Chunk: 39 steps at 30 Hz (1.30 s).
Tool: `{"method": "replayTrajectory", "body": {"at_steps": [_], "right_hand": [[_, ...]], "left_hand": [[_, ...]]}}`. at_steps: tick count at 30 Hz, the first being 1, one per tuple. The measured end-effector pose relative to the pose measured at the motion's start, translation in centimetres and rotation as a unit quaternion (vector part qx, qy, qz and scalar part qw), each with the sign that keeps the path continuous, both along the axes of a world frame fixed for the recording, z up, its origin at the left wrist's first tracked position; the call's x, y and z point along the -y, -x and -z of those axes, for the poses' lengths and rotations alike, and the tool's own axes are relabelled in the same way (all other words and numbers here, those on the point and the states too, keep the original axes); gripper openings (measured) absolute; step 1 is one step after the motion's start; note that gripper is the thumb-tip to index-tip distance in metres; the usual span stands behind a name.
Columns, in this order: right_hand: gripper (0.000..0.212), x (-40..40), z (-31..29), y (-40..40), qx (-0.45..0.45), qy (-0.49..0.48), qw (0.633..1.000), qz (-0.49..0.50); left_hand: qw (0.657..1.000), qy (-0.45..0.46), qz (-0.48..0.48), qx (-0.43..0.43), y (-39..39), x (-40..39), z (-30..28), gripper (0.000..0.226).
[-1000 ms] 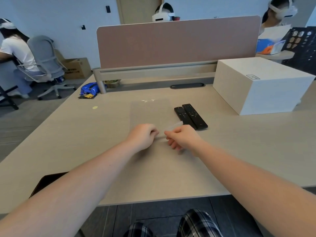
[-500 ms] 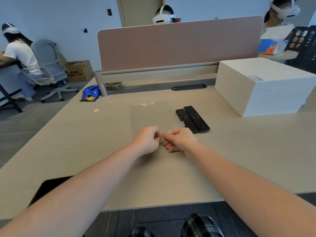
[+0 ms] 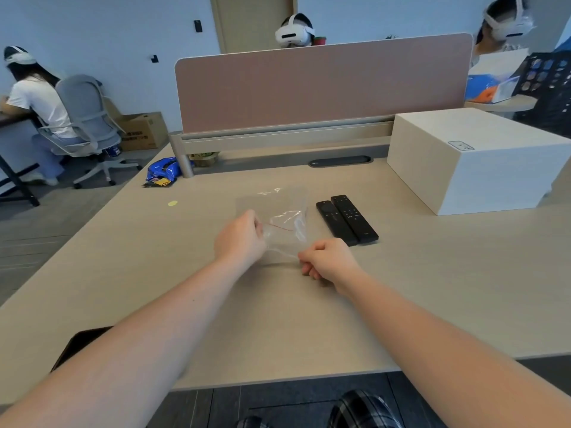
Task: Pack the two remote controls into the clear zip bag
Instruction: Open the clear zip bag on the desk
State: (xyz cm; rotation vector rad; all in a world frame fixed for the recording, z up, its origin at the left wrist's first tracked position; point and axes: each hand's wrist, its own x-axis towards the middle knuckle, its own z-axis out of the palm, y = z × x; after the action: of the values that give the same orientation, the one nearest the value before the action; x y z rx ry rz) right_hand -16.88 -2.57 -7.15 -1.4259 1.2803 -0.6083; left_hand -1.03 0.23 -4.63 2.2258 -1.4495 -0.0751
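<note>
early stage: nothing packed yet. the clear plastic zip bag with a thin red line near its mouth (image 3: 279, 225) is empty and partly lifted off the light wood desk (image 3: 432, 273), its far end on the surface near the desk's middle. left hand (image 3: 239, 239) pinches one lip of the bag's near edge, right hand (image 3: 329, 261) pinches the other, both fists closed tight on the film, mouth looks pulled apart, judged as the opening step. two slim black remote controls (image 3: 347, 219) lie side by side, touching, just right of the bag, untouched. left to do: load both, then seal. big white box (image 3: 475, 159) sits toward the desk's far right corner, closed, contents hidden.
</note>
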Motion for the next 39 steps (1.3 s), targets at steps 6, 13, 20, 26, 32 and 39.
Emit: {"method": "replayTrajectory", "body": {"at_steps": [6,13,20,26,32,39], "right_hand": [[0.024,-0.3,0.0,0.0,0.027,-0.013,0.999,0.022],[0.032,-0.1,0.4,0.0,0.048,-0.028,0.998,0.041],[0.027,0.5,0.0,-0.2,0.094,-0.083,0.989,0.080],[0.032,1.0,0.1,0.0,0.117,-0.115,0.982,0.094],[0.032,1.1,0.0,-0.2,0.109,-0.123,0.983,0.080],[0.020,0.0,0.4,1.8,-0.080,0.127,0.986,0.070]], "left_hand": [[0.992,0.088,0.072,-0.051,-0.6,0.1,-2.2,0.017],[0.995,-0.005,0.075,0.063,0.2,0.2,-2.7,0.019],[0.978,-0.065,0.115,0.161,-1.3,0.1,-1.9,0.092],[0.982,-0.056,0.114,0.141,-2.7,-0.6,-3.0,0.046],[0.982,0.160,0.095,0.019,-2.7,-1.6,-2.9,0.024],[0.976,0.004,0.170,0.137,-1.9,-1.6,-1.2,0.015]]}}
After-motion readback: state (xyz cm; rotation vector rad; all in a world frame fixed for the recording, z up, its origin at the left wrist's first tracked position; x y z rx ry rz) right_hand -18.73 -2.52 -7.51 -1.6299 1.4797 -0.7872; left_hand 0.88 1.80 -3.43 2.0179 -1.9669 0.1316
